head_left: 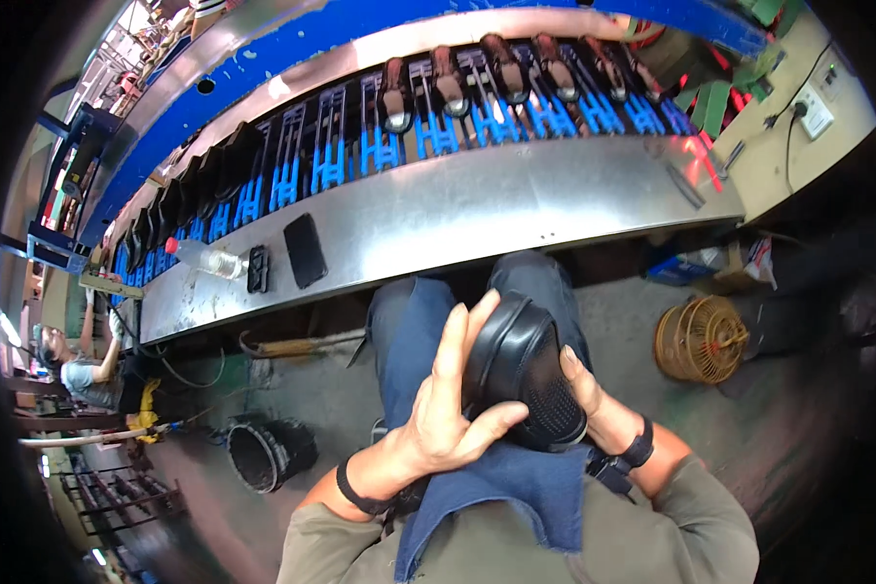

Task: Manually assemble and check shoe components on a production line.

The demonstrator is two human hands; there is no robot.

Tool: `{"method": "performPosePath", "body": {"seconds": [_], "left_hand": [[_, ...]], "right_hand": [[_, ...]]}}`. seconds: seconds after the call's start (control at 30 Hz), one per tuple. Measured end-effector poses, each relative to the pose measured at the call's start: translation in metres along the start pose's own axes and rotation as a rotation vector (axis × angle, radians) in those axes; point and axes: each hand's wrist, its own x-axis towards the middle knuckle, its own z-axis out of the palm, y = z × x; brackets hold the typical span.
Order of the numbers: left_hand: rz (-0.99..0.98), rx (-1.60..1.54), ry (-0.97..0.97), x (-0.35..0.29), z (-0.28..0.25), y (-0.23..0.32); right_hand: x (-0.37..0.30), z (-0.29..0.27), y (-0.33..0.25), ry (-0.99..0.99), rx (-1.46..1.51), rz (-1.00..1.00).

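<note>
A black shoe (528,375) rests over my lap, its perforated part toward me. My left hand (448,409) lies along its left side, fingers stretched up the edge and the thumb across the near part. On the opposite side my right hand (602,404) grips the shoe, thumb against its edge and the other fingers mostly hidden beneath. Under it are my dark trousers and a blue apron (487,496).
Ahead runs a metal bench (457,209) with a phone (306,250), a small black object (258,269) and a plastic bottle (204,257). Behind it, blue racks (331,165) carry shoes. A wicker basket (699,339) and black bucket (268,455) stand on the floor. Another person (92,375) is far left.
</note>
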Motion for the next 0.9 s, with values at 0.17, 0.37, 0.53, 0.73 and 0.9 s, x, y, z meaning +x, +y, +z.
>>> {"method": "performPosePath", "body": {"seconds": [0.17, 0.37, 0.53, 0.73, 0.9], "left_hand": [[-0.044, 0.174, -0.055, 0.013, 0.001, 0.0], [-0.044, 0.08, -0.108, 0.03, -0.019, -0.013], [-0.255, 0.069, -0.186, 0.029, -0.018, 0.016], [-0.234, 0.021, -0.002, 0.019, -0.013, 0.024], [-0.465, -0.462, 0.459, 0.042, -0.035, -0.009]], "right_hand": [[0.017, 0.019, -0.005, 0.233, 0.525, 0.004], [0.017, 0.023, -0.011, 0.016, 0.602, 0.073], [0.021, 0.02, -0.011, -0.035, 0.829, 0.036], [0.053, 0.024, -0.022, 0.006, 0.322, -0.168], [0.073, 0.079, -0.033, 0.208, -0.694, -0.251]]}}
